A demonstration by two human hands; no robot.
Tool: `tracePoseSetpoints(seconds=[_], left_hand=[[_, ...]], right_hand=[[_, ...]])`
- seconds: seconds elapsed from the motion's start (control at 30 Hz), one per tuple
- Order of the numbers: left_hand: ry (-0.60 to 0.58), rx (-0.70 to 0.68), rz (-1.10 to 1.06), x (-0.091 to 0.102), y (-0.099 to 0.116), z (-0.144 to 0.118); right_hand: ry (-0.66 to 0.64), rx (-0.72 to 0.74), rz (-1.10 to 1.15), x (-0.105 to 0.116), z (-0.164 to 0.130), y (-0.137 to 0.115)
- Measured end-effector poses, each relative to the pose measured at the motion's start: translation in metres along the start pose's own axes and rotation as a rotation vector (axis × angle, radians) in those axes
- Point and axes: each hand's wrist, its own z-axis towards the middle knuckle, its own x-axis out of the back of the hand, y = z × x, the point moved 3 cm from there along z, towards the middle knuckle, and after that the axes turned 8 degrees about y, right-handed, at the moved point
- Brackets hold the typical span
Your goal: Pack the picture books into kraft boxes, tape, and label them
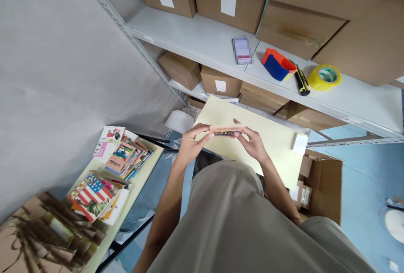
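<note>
My left hand (191,142) and my right hand (252,141) together grip a thin stack of cards (226,130), seen edge-on, one hand at each end. They hold it just above a pale yellow table (274,138). A small white block (299,143) lies on that table to the right of my right hand. My lap in beige cloth fills the lower middle of the view.
To the left, a side table (142,172) carries fanned picture cards (128,158) and a flag-print card (91,195). The grey shelf (195,37) ahead holds a tape dispenser (277,66), utility knife (302,82), yellow tape roll (325,77) and cardboard boxes. An open carton (322,189) stands at right.
</note>
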Motion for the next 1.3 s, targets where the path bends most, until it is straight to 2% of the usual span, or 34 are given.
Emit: tracePoseSetpoints(seconds=[0.13,0.37,0.6,0.83,1.1,1.2,1.3], left_hand=[[-0.019,0.121,-0.053,0.002,-0.004,-0.007],[-0.062,0.156,-0.018,0.001,-0.003,-0.012],[0.053,0.277,0.053,-0.005,-0.003,-0.009],[-0.004,0.230,0.027,-0.003,-0.009,-0.006],[-0.044,0.302,0.047,-0.001,-0.045,-0.011],[-0.049,0.357,0.045,0.000,-0.069,-0.013],[-0.065,0.414,0.083,0.005,-0.103,-0.006]], right_hand=[[0.073,-0.086,0.051,-0.004,-0.004,0.010],[0.096,-0.130,0.056,0.001,-0.003,0.005],[0.001,-0.256,0.155,-0.009,-0.006,-0.002],[0.058,-0.292,0.187,-0.006,-0.007,0.007],[0.209,-0.426,0.142,-0.023,-0.011,0.053],[0.215,-0.491,0.118,-0.038,-0.009,0.080],[0.213,-0.516,0.095,-0.057,0.002,0.113]])
